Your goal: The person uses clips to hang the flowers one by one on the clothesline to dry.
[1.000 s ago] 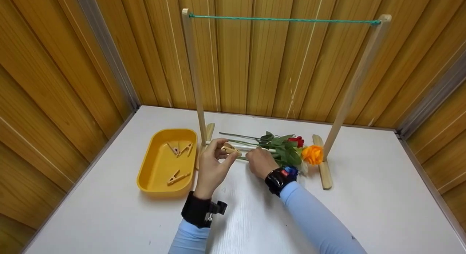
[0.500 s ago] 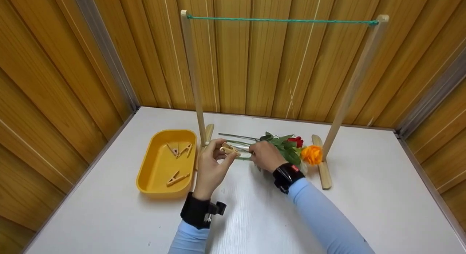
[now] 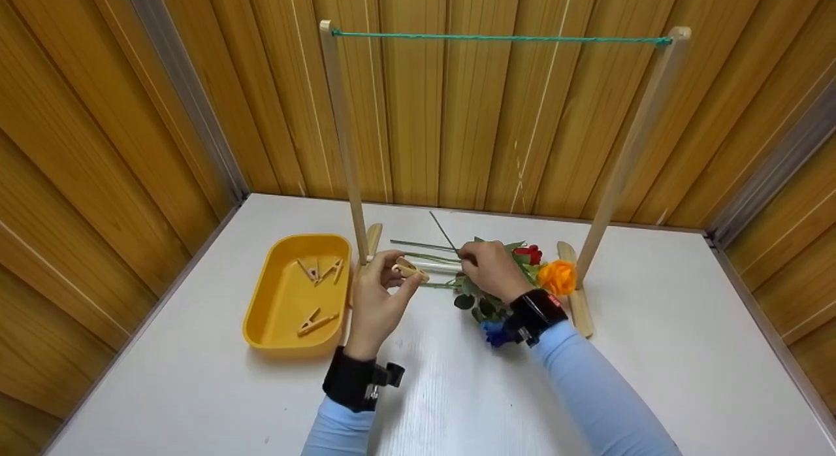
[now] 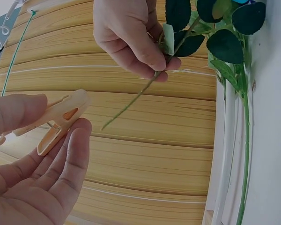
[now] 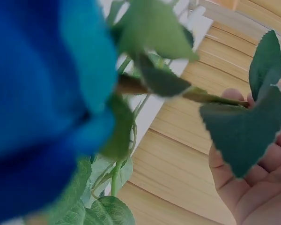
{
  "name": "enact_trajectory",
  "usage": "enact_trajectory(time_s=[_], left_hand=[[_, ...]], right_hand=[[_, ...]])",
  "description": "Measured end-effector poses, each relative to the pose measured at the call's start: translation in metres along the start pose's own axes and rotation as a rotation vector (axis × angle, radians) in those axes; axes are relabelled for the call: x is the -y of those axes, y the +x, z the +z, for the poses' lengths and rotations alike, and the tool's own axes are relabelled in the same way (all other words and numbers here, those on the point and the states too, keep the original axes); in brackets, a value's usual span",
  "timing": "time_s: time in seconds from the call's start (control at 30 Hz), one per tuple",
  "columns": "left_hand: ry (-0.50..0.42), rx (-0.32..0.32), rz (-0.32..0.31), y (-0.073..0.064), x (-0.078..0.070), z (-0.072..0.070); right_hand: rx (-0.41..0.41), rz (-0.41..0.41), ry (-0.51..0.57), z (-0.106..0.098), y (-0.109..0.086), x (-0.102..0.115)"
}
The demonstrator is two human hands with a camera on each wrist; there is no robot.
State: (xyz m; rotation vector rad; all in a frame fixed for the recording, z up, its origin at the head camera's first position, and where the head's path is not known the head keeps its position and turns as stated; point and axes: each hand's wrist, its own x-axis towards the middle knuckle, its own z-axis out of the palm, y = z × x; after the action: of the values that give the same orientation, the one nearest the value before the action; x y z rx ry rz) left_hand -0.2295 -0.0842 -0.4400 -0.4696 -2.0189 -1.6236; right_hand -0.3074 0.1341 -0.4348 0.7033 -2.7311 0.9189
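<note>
My left hand (image 3: 379, 306) pinches a wooden clothespin (image 4: 61, 117) between thumb and fingers, beside the left post's foot. In the head view my right hand (image 3: 493, 266) grips the stem of a blue artificial rose (image 3: 496, 334). The bloom points toward me below the wrist, and the bare stem end slants up and away past the fingers. From the right wrist the blue bloom (image 5: 47, 108) fills the left side, with dark leaves near the fingers. A red rose (image 3: 529, 254) and an orange rose (image 3: 557, 277) lie behind that hand, their stems pointing left.
A yellow tray (image 3: 281, 312) holding several clothespins (image 3: 317, 322) stands left of my left hand. Two wooden posts, the left post (image 3: 343, 142) and the right post (image 3: 630, 155), carry a green cord (image 3: 496, 36) high above the table. A wood-panelled wall (image 3: 418, 129) stands behind.
My right hand has moved right and slightly away, drawing the blue rose along. Its stem has swung from among the others to point away, and the bloom shows nearer me. My left hand stays put.
</note>
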Motion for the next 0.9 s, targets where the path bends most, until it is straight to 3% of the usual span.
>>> enact_trajectory(time_s=[0.43, 0.9], left_hand=[[0.003, -0.004, -0.028, 0.0, -0.001, 0.0], [0.039, 0.011, 0.012, 0.004, -0.01, 0.0]], right_hand=[[-0.063, 0.003, 0.206, -0.009, -0.011, -0.002], [-0.095, -0.022, 0.321, -0.023, -0.02, 0.012]])
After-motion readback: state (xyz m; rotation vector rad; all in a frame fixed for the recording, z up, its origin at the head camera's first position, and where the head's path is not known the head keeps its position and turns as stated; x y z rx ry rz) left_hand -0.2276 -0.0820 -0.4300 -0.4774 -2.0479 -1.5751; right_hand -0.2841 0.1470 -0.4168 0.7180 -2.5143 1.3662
